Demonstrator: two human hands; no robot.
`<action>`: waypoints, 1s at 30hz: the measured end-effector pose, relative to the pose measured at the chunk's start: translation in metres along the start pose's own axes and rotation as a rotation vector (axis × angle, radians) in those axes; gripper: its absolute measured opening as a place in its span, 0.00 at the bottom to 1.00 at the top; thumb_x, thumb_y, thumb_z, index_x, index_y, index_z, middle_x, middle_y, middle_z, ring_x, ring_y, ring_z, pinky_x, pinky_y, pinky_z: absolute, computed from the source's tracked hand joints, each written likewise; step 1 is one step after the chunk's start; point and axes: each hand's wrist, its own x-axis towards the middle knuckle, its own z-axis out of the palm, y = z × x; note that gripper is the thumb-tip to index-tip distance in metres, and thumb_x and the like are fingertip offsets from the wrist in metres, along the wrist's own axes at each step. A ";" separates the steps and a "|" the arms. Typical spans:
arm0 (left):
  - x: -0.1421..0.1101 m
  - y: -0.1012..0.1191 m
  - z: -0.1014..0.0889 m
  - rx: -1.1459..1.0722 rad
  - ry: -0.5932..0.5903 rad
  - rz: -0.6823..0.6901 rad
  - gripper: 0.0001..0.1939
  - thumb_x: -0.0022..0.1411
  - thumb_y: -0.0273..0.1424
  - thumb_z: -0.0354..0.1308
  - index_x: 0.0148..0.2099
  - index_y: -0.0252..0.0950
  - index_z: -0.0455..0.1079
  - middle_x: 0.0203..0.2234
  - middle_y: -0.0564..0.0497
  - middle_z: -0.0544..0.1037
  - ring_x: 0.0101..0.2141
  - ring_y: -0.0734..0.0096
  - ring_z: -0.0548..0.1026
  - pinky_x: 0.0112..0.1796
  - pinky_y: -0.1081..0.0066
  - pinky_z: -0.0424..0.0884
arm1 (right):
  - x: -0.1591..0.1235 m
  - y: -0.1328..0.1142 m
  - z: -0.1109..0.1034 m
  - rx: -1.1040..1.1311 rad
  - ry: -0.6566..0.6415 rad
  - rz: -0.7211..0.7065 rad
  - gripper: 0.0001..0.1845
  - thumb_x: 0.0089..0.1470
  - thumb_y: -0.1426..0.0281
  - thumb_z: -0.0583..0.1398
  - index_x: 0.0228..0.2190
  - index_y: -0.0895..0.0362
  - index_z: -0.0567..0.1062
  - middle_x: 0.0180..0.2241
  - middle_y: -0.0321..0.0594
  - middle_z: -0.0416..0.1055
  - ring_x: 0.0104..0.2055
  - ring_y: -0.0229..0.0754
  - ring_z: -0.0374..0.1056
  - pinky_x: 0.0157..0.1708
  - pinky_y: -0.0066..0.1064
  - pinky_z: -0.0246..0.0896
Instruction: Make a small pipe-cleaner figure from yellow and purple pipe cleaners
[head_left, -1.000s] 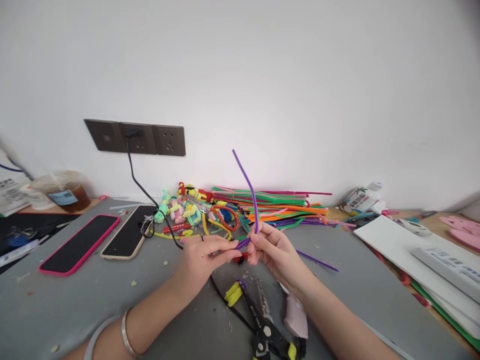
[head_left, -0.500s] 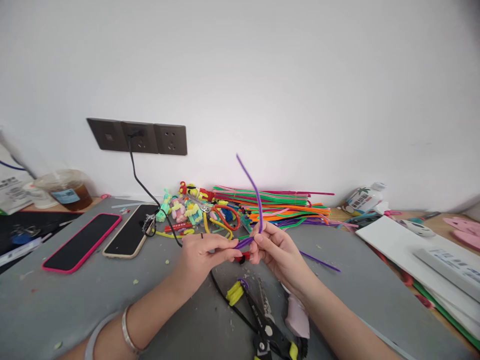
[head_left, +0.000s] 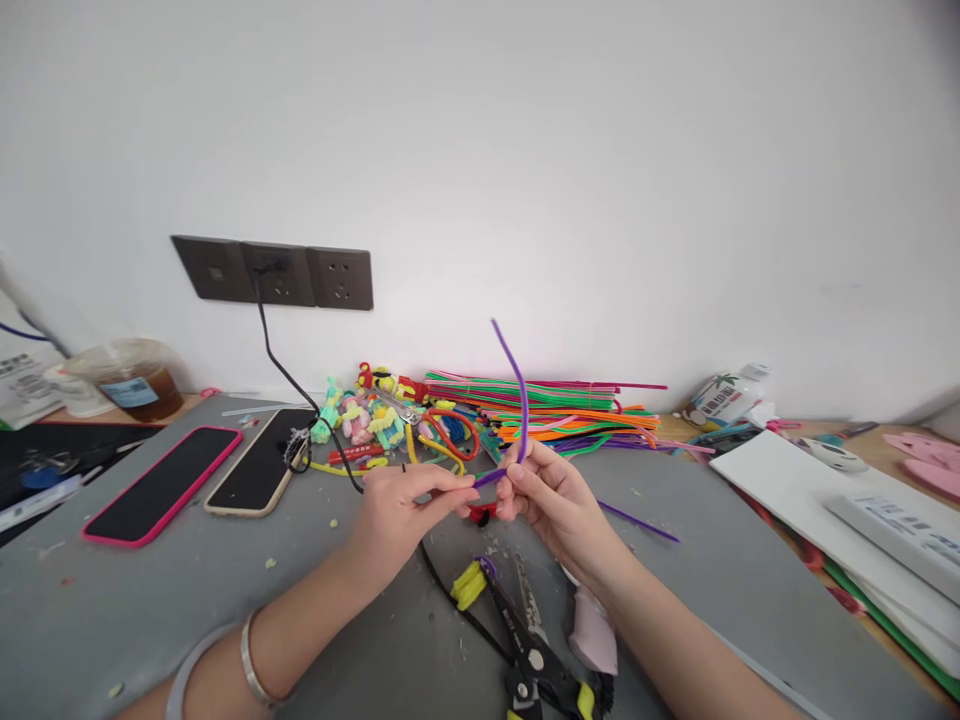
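Observation:
A purple pipe cleaner (head_left: 523, 397) is pinched between both hands, its free end curving upward above my right fingers. My left hand (head_left: 405, 512) holds it by thumb and forefinger on the left. My right hand (head_left: 551, 500) grips it just beside, where it bends up. Below the fingers on the table lies a small red and black piece (head_left: 484, 514), partly hidden. Nearer to me are a yellow bundle (head_left: 469, 585) with a purple loop and black pliers (head_left: 536, 660) with yellow on the handles. Another purple pipe cleaner (head_left: 641, 522) lies right of my right hand.
Bundled coloured pipe cleaners (head_left: 570, 420) and small fuzzy figures (head_left: 367, 418) lie along the wall with red-handled scissors (head_left: 454, 435). Two phones (head_left: 165, 485) and a black cable (head_left: 431, 565) are on the left. A lilac tool (head_left: 594, 632) sits by my right forearm; white boards (head_left: 787, 490) lie right.
The upright end of the purple pipe cleaner has swung a little to the right and lower. Both hands keep their pinch, with the gap between the fingertips slightly wider.

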 end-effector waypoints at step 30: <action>-0.003 0.003 0.022 -0.806 0.012 -0.549 0.13 0.53 0.36 0.71 0.35 0.34 0.75 0.28 0.52 0.78 0.30 0.74 0.75 0.31 0.76 0.70 | -0.007 0.007 -0.002 -0.408 -0.104 -0.253 0.04 0.57 0.69 0.65 0.30 0.55 0.75 0.28 0.35 0.72 0.24 0.34 0.72 0.27 0.26 0.69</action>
